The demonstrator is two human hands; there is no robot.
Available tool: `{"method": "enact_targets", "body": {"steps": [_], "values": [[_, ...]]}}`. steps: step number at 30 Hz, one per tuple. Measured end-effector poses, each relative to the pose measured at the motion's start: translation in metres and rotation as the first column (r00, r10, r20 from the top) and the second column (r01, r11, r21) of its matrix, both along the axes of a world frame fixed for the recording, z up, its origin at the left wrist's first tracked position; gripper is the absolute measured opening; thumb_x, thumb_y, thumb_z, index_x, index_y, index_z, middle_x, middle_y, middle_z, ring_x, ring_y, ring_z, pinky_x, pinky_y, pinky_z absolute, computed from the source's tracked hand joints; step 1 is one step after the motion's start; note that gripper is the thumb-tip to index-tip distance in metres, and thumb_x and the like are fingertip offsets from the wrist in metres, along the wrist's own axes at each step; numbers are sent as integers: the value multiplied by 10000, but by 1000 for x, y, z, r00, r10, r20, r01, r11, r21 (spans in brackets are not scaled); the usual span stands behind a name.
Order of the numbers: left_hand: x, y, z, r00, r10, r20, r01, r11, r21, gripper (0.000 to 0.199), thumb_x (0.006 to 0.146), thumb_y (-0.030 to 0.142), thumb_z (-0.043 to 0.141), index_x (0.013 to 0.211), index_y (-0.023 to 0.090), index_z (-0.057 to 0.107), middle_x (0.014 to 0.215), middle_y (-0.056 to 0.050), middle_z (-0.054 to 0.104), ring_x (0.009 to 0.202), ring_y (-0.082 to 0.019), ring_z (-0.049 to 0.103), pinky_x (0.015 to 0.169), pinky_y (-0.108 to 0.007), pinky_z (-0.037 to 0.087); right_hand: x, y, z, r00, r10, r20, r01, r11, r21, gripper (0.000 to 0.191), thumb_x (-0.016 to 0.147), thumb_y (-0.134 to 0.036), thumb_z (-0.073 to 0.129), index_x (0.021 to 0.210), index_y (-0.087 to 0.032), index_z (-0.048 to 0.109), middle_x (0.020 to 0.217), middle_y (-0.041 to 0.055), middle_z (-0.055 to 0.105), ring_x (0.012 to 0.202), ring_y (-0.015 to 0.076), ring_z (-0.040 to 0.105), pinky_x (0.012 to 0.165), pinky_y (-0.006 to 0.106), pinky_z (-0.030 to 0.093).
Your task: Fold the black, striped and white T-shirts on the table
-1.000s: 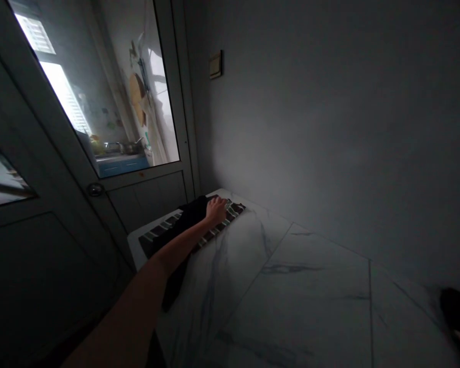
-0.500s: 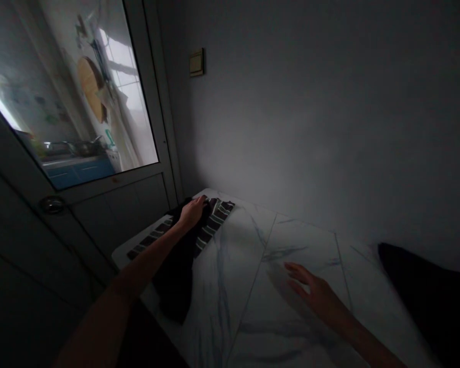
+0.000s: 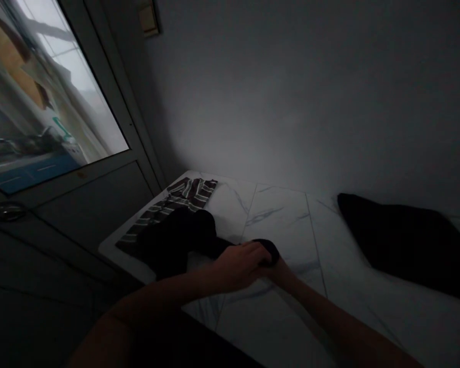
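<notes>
A black piece of clothing (image 3: 172,237) lies bunched at the table's left end, with one part stretched out to the right. My left hand (image 3: 243,260) is closed on the end of that stretched part. Meeting it there is my right hand (image 3: 279,276), whose fingers are mostly hidden behind the black cloth and my left hand. Partly under the black clothing is a brown garment with light stripes (image 3: 187,190), spread flat near the wall.
Both garments rest on a white marble-patterned table (image 3: 276,322). Another folded black cloth (image 3: 402,240) lies at its right. A grey wall (image 3: 276,102) borders the back, and a door with a glass pane and a round knob (image 3: 7,210) stands on the left.
My left hand has drawn part of the black clothing right, off the striped garment, to my right hand. The view has shifted down and right.
</notes>
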State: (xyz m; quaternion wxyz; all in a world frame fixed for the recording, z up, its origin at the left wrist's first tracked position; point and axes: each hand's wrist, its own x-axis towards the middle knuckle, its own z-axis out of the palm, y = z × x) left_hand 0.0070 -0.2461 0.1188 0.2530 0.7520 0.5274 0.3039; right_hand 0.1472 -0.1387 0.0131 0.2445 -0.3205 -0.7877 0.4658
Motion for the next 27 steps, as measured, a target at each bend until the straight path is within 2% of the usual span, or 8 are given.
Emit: {"method": "enact_targets", "body": {"steps": [3, 7, 11, 13, 16, 21, 24, 27], "values": [[-12, 23, 1, 995, 63, 73, -65, 998, 26, 276, 860, 345, 645, 1129, 291, 664, 1194, -78, 664, 1173, -262, 578, 1043, -351, 429, 38, 23, 20, 979, -196, -58, 185, 971, -149, 371, 707, -596, 730, 923, -297, 698, 1036, 37, 745, 1097, 321, 665, 1017, 531, 505], [-31, 73, -19, 992, 106, 69, -104, 994, -39, 468, 691, 338, 813, 1129, 260, 670, 1198, -82, 676, 1174, -278, 584, 1062, -375, 413, 78, 57, 59, 863, -440, -248, 328, 862, -387, 566, 729, -694, 692, 1048, -226, 680, 1082, 85, 739, 1144, 304, 648, 966, 463, 547], [-37, 115, -30, 999, -9, -33, 1, 970, -243, 341, 667, 310, 805, 989, 239, 717, 953, -42, 745, 902, -247, 679, 858, -328, 503, 111, 83, 87, 696, -568, -439, 454, 822, -345, 623, 695, -714, 715, 1068, -217, 675, 1078, 87, 739, 1149, 304, 644, 954, 449, 547], [-31, 129, -19, 995, -39, -92, 18, 976, -217, 207, 748, 335, 725, 918, 218, 718, 917, -40, 743, 850, -228, 674, 814, -315, 499, 128, 92, 96, 608, -653, -452, 610, 748, -261, 605, 669, -657, 772, 1079, -222, 681, 1125, 84, 728, 1186, 306, 621, 999, 466, 516], [-17, 144, 17, 989, 9, -150, -12, 1000, -19, 115, 794, 277, 627, 858, 207, 692, 889, -40, 717, 847, -208, 651, 817, -313, 484, 149, 99, 108, 511, -721, -468, 731, 651, -205, 572, 613, -562, 842, 1044, -213, 700, 1149, 93, 720, 1173, 319, 625, 1019, 498, 496], [5, 153, 69, 999, 40, -36, -28, 953, 301, 259, 693, 95, 567, 913, 209, 641, 955, -37, 668, 959, -204, 615, 910, -349, 470, 176, 95, 134, 507, -653, -562, 673, 707, -215, 414, 587, -435, 863, 910, -215, 726, 1033, 92, 750, 1053, 319, 681, 938, 474, 555], [28, 149, 72, 996, -82, 46, 71, 975, 211, 346, 697, 110, 649, 1025, 217, 619, 1047, -51, 669, 1031, -221, 612, 954, -383, 466, 179, 85, 142, 558, -630, -540, 651, 736, -187, 357, 595, -386, 855, 894, -234, 731, 985, 81, 758, 994, 311, 700, 876, 470, 583], [64, 142, 59, 943, -233, 236, 210, 970, 118, 470, 737, 212, 737, 1173, 235, 564, 1231, -84, 631, 1113, -228, 604, 973, -389, 472, 167, 76, 141, 644, -615, -456, 663, 746, -70, 380, 561, -374, 877, 873, -221, 725, 900, 72, 758, 890, 292, 715, 782, 451, 601]]}}
